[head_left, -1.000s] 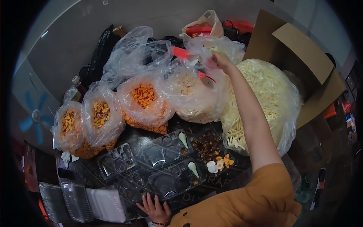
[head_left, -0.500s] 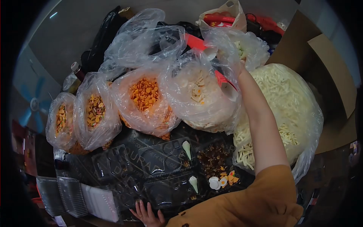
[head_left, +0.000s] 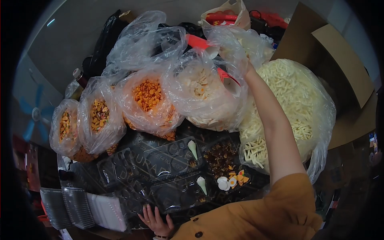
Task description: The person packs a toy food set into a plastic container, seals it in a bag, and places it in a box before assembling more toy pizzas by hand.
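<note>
My left hand [head_left: 156, 220] lies at the table's near edge with its fingers spread, beside a clear plastic tray [head_left: 172, 197]. My right hand [head_left: 247, 67] reaches into a clear plastic bag [head_left: 259, 45] at the back; the plastic hides its fingers. A second clear tray [head_left: 166, 158] is behind the first. At the right end of each tray is a white-and-green, spoon-shaped piece, one in the back tray [head_left: 193, 149] and one in the front tray [head_left: 202, 185]. Small dark brown pieces [head_left: 220, 158] lie right of them, near white round pieces [head_left: 223, 183] and orange pieces [head_left: 241, 177].
A large bag of pale sticks [head_left: 288, 92] stands under my right forearm. Leftward are bags of egg-like white pieces [head_left: 200, 90], orange pieces [head_left: 148, 95] and mixed pieces [head_left: 99, 114]. Stacked clear plastic covers [head_left: 78, 208] lie front left; a cardboard box [head_left: 340, 60] stands right.
The view has shifted slightly, so the bags sit a little further left and higher. My right hand stays inside the back bag, and my left hand remains at the near edge.
</note>
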The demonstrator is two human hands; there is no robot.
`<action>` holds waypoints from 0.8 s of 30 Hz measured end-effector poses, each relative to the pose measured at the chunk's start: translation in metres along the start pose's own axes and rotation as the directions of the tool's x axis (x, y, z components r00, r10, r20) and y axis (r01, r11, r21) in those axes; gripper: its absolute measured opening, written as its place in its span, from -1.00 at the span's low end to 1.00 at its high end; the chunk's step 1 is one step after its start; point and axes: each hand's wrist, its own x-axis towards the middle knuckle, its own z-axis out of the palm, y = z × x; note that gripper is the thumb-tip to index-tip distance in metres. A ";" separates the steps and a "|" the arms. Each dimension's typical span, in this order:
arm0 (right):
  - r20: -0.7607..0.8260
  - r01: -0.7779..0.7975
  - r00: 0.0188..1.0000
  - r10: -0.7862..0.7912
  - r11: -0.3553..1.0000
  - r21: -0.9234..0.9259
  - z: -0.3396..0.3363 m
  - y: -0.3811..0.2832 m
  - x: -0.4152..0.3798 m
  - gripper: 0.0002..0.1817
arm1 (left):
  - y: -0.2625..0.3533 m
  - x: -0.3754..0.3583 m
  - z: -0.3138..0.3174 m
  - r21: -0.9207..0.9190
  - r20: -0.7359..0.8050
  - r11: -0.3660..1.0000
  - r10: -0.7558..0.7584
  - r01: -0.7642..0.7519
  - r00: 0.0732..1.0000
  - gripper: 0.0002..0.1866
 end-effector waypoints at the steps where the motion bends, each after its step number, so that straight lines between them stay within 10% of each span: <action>1: 0.016 0.099 0.995 -0.098 0.992 -0.076 -0.002 -0.004 -0.002 -0.42 | -0.002 -0.002 0.003 -0.003 -0.004 1.000 0.003 -0.003 1.000 -0.47; 7: 0.255 0.638 0.763 -0.594 0.629 -0.445 -0.008 -0.045 -0.019 -0.43 | -0.004 -0.005 0.005 -0.040 -0.047 0.999 0.019 -0.020 0.999 -0.51; 13: 0.559 0.844 0.395 -0.729 0.047 -0.535 -0.015 -0.080 -0.053 -0.43 | -0.008 -0.008 0.007 -0.076 -0.089 0.996 0.042 -0.049 0.995 -0.53; 24: 0.237 0.276 0.944 -0.230 0.944 -0.179 -0.041 -0.120 -0.087 -0.54 | -0.010 -0.008 0.008 -0.108 -0.133 0.989 0.084 -0.098 0.988 -0.58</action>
